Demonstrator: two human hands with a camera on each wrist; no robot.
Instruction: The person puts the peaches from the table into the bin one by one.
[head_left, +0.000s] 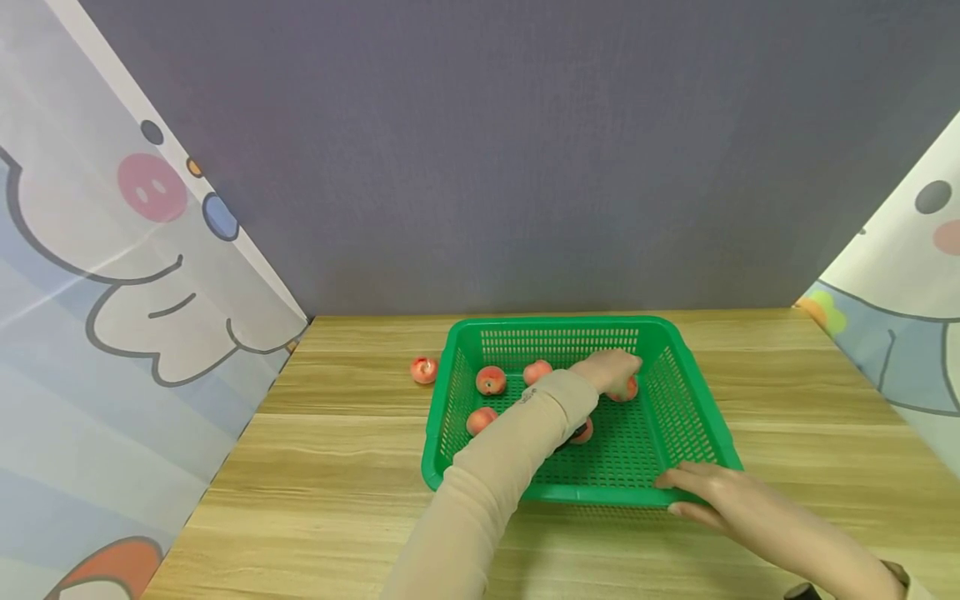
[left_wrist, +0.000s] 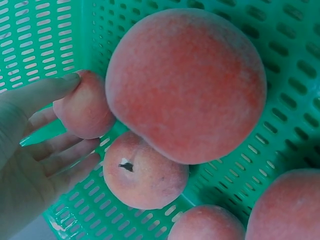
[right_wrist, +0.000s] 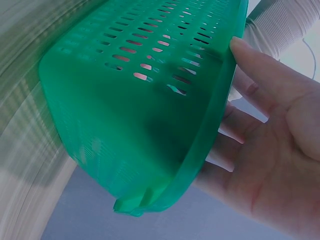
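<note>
My left hand (head_left: 609, 368) reaches into the green plastic basket (head_left: 701, 387) near its far right corner and pinches a peach (left_wrist: 86, 105) between thumb and fingers. In the left wrist view this peach sits close beside another peach (left_wrist: 145, 170), and a large-looking one (left_wrist: 187, 85) fills the middle. My right hand (head_left: 712, 492) holds the basket's near right corner. Its thumb presses the outside of the rim (right_wrist: 227, 100), with the fingers over the inner side. More peaches lie at the basket's left, among them one peach (head_left: 491, 381) and another (head_left: 482, 420), partly behind my left sleeve.
One peach (head_left: 423, 370) lies on the wooden table (head_left: 337, 467), just outside the basket's left wall. A grey panel (head_left: 525, 167) stands along the table's back edge. Cartoon-printed sheets (head_left: 97, 275) flank both sides.
</note>
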